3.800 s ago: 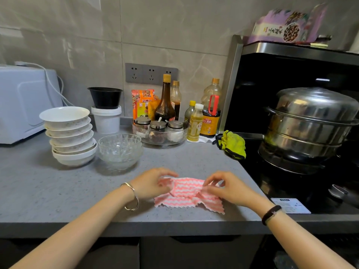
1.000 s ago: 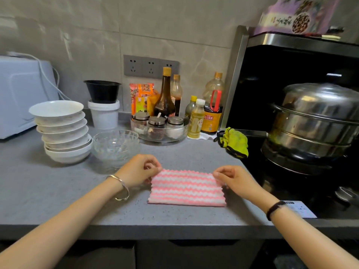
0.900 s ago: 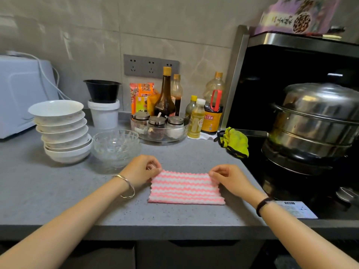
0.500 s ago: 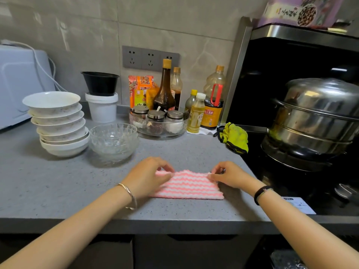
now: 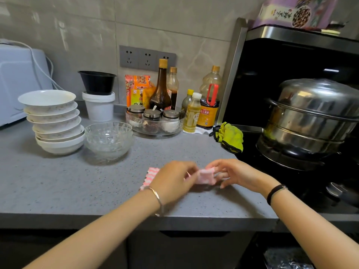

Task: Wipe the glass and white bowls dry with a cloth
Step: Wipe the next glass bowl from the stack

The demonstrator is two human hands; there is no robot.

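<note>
Two hands work one pink-striped cloth near the front edge of a grey countertop. The left hand and right hand each pinch its folded middle. Behind them to the left, six stacked white bowls stand just beside nested glass bowls, at least two.

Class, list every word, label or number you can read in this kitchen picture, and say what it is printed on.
"海天酱油", as far as it can be made out: label of the dark soy sauce bottle.
Too blurred to read: Chinese print on the purple box, orange packet and yellow bottle.
No numbers legible.
</note>
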